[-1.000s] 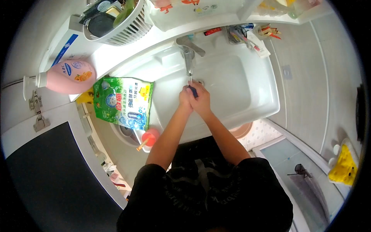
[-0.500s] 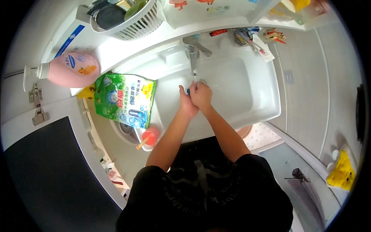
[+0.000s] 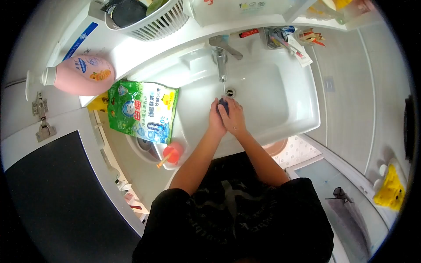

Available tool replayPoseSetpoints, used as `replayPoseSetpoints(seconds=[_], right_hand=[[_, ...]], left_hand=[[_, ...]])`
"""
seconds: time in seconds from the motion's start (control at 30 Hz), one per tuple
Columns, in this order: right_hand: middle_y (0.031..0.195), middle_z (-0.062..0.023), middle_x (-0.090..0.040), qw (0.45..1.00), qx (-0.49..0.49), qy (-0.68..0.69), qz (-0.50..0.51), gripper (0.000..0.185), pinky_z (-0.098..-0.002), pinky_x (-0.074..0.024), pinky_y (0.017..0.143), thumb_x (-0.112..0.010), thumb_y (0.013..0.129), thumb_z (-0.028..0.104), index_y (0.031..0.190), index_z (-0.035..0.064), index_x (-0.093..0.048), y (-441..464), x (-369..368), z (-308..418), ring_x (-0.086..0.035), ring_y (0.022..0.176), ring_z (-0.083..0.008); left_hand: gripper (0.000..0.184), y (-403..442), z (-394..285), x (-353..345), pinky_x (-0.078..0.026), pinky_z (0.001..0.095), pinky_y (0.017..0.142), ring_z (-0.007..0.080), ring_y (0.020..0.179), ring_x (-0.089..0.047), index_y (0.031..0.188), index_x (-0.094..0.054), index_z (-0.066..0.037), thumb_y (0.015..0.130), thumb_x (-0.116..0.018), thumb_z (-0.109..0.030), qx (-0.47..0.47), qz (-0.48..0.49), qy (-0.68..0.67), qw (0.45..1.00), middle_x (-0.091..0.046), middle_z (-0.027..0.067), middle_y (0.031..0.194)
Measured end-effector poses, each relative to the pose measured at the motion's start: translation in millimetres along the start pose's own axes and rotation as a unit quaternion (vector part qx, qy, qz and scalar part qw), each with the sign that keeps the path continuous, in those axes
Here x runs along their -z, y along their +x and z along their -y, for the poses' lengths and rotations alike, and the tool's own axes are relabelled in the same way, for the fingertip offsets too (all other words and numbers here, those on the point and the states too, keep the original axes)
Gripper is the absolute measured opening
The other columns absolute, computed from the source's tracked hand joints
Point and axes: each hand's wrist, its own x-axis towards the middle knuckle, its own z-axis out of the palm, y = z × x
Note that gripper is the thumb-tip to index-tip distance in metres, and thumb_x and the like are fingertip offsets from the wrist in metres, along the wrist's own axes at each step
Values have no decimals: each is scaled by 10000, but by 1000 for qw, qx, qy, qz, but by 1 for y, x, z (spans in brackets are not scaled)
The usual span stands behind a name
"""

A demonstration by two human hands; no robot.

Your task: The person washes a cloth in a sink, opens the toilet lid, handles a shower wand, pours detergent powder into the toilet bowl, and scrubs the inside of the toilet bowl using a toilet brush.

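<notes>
Both hands are together over the white sink (image 3: 263,96), below the faucet (image 3: 221,65), which runs a thin stream of water. A small dark blue bundle (image 3: 223,105), perhaps cloth, sits between them; its kind is unclear. My left hand (image 3: 215,119) is closed around its left side. From the right, my right hand (image 3: 235,117) presses on it, the thumb lying across the top. Just beyond the fingers lies the drain (image 3: 230,92).
A green-and-white detergent bag (image 3: 142,111) rests on the sink's left side, near a pink pump bottle (image 3: 83,75). A red cup (image 3: 173,152) stands below the bag. Toothbrushes and tubes (image 3: 287,44) crowd the back right corner. Above is a white basket (image 3: 160,22).
My hands have drawn slightly toward me, away from the faucet. They have opened somewhat, so more of the dark blue bundle shows. The drain is now more visible.
</notes>
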Motion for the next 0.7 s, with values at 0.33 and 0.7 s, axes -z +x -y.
replayPoseSetpoints(seconds=[0.33,0.7], right_hand=[[1553,-194,-380,998,42,21,-46,529,-607,-189,1166,-433,1028,282,1488,23,-390,-27,-2,-6,-312,1451,-410],[1382,-176,-560,974,0,-4,-227,355,-509,-340,1120,-570,941,122,1283,30,-597,-89,51,-62,-464,1340,-407]], left_hand=[[439,-29,12,-39,-416,363,1076,198,1234,-543,1338,-548,-112,1004,-559,-398,-31,-9,91,995,-596,36,1328],[218,-5,-7,-14,-399,337,412,211,557,-564,954,-581,-105,866,-637,-296,-92,-228,301,922,-579,60,723]])
